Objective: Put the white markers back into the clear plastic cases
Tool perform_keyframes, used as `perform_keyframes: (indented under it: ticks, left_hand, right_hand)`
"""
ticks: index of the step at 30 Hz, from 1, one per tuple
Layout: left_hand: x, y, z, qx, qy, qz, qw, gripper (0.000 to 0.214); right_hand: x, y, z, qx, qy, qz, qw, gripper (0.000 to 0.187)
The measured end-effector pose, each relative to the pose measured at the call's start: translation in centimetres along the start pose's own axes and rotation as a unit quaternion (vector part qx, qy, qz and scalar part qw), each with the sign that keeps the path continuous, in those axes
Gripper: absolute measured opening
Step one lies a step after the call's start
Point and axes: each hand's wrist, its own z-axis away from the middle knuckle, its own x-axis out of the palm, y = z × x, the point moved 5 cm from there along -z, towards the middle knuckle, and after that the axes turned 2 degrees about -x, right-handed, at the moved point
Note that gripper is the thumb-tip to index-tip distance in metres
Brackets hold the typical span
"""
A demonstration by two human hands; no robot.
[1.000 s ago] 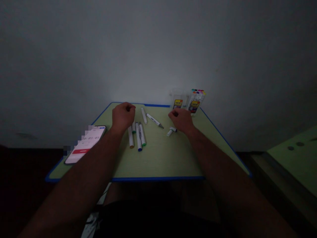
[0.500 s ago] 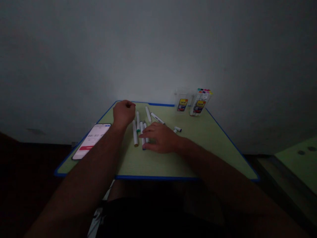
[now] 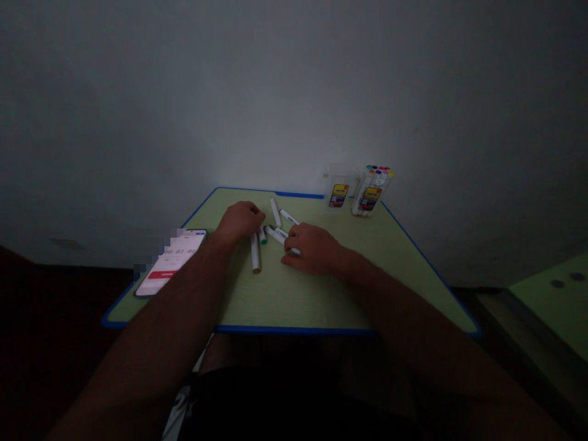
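Note:
My left hand (image 3: pixel 242 220), fingers curled, is over the upper ends of two white markers. One is a marker with a brown end (image 3: pixel 256 254), the other a marker with a green end (image 3: pixel 263 236); the fingertips are partly hidden, and the hand seems to pinch the green-ended one. To the right, my right hand (image 3: pixel 315 248) is closed around white markers (image 3: pixel 278 234), whose dark-tipped ends point up and left. Just behind lie another white marker (image 3: pixel 275 211) and a marker with dark lettering (image 3: pixel 289 216), partly covered by my right hand.
A clear plastic case (image 3: pixel 339 177) stands at the back right beside a second case full of coloured markers (image 3: pixel 371 190). A phone with a running timer (image 3: pixel 172 263) lies on the left of the green table (image 3: pixel 294 306), which has a blue edge. A wall rises behind.
My left hand has moved right and down onto the markers. My right hand has closed and shifted right, swinging its markers to a slant. The brown- and green-ended markers have moved slightly right.

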Motion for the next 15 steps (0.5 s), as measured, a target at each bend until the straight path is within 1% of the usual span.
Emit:
perform_keyframes:
  ticks: [2, 5, 8, 12, 15]
  left_hand:
    - [0.2, 0.1, 0.1, -0.001, -0.01, 0.001, 1.0, 0.021]
    - [0.5, 0.1, 0.2, -0.014, -0.029, 0.011, 0.999, 0.019]
    - [0.8, 0.2, 0.2, -0.018, -0.042, 0.028, 0.999, 0.018]
    - [1.2, 0.4, 0.2, -0.02, -0.051, 0.053, 0.997, 0.018]
    - [1.6, 0.5, 0.4, -0.03, -0.066, 0.097, 0.993, 0.017]
  right_hand:
    - [-0.2, 0.6, 0.1, 0.027, -0.023, 0.016, 0.999, 0.024]
    - [-0.3, 1.4, 0.3, 0.079, -0.036, 0.025, 0.996, 0.02]
    - [-0.1, 2.0, 0.4, 0.126, -0.039, 0.014, 0.991, 0.019]
    - [0.2, 2.3, 0.5, 0.155, -0.04, -0.003, 0.987, 0.021]
    - [-0.2, 2.8, 0.6, 0.182, -0.022, -0.029, 0.983, 0.026]
